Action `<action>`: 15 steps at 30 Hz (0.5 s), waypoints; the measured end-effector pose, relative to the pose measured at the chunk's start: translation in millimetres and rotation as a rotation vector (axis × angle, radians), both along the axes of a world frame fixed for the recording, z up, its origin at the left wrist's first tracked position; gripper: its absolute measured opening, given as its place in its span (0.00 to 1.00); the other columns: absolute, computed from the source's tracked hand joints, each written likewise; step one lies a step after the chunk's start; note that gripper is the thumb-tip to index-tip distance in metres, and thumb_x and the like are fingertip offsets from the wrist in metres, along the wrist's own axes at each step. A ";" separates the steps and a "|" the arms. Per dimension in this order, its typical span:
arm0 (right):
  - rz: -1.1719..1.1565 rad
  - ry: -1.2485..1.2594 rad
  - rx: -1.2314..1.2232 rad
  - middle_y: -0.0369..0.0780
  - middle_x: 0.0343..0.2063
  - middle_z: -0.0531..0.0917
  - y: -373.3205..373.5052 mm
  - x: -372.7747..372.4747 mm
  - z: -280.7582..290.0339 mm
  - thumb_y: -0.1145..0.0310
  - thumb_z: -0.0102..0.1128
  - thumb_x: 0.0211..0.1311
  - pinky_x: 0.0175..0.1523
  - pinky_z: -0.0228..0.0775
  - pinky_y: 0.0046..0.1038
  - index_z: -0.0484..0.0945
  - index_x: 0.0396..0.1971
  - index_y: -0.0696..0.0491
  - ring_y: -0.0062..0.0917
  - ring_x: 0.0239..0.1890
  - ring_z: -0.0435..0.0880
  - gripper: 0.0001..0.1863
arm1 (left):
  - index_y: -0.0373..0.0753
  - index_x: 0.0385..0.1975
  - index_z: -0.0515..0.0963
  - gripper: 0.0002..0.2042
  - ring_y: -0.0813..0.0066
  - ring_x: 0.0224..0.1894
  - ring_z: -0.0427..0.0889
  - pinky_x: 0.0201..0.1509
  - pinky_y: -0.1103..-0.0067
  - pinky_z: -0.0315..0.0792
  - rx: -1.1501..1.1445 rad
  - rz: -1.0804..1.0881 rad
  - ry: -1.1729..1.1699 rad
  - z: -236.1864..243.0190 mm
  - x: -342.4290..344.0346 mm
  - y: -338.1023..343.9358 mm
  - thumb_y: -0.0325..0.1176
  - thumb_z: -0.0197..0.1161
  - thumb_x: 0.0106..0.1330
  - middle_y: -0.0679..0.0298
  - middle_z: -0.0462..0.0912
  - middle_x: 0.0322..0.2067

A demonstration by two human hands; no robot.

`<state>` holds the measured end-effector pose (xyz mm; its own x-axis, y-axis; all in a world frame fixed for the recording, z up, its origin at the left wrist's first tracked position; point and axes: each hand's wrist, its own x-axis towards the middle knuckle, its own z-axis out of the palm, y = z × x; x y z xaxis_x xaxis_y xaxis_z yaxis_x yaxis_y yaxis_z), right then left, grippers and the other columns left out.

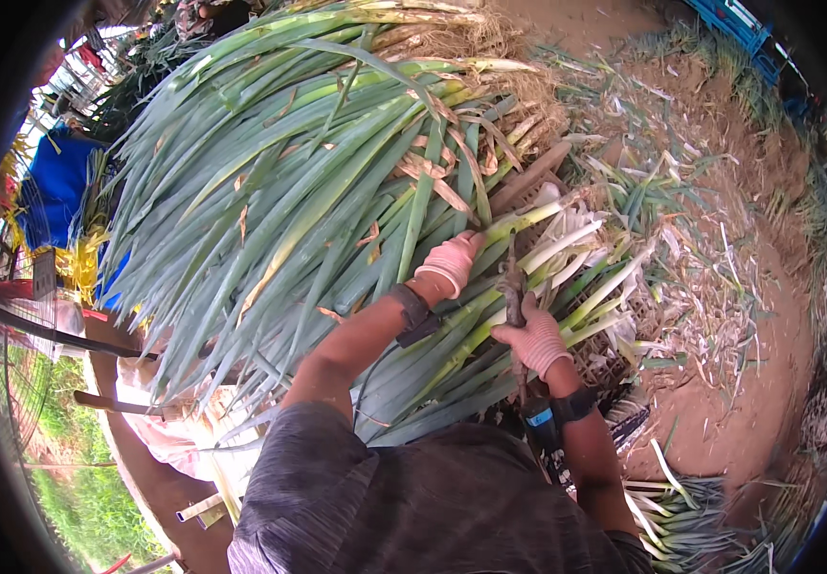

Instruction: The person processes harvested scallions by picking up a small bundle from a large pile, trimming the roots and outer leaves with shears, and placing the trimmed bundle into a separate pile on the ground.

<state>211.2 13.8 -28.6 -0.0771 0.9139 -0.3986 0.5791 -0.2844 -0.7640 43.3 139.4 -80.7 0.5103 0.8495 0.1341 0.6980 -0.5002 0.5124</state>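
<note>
Left hand: the left hand (450,262), in a pale pink knitted glove, lies with bent fingers on the pale green stalk of one long leek (514,225); whether the fingers go fully around the stalk, I cannot tell.
Right hand: the right hand (534,337), in the same kind of glove, is closed around a dark, thin, dirty tool handle (513,287), which stands nearly upright between the two hands.
Wrists: each wrist carries a black band (413,311).
Leeks: the touched leek belongs to a large heap of long leeks with blue-green leaves (289,191), directly in front of the person; the leaves point to the left and up, the white stalks and straw-coloured roots to the right.
Under the heap: a dark plastic crate with a grid wall (605,354) shows near the right hand.
Ground: brown bare earth (768,316) on the right is covered with cut leaf pieces and peelings.
Lower right: a small bundle of white-green leeks (672,521) lies on the earth.
Far left: a blue cloth (55,187) hangs beside yellow strips.
</note>
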 end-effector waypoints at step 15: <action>-0.158 -0.169 0.030 0.55 0.31 0.79 34.5 16.1 -10.6 0.55 0.66 0.41 0.44 0.70 0.35 0.64 0.46 0.67 0.44 0.37 0.80 0.37 | 0.38 0.35 0.79 0.15 0.59 0.39 0.82 0.39 0.69 0.76 -0.182 0.103 0.689 -5.3 32.2 43.8 0.39 0.59 0.50 0.52 0.82 0.35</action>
<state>227.3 48.3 -39.3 0.1333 0.9209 -0.3663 0.6495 -0.3603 -0.6696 75.5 183.2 -85.9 0.3437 0.8762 -0.3380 0.9319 -0.3626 0.0077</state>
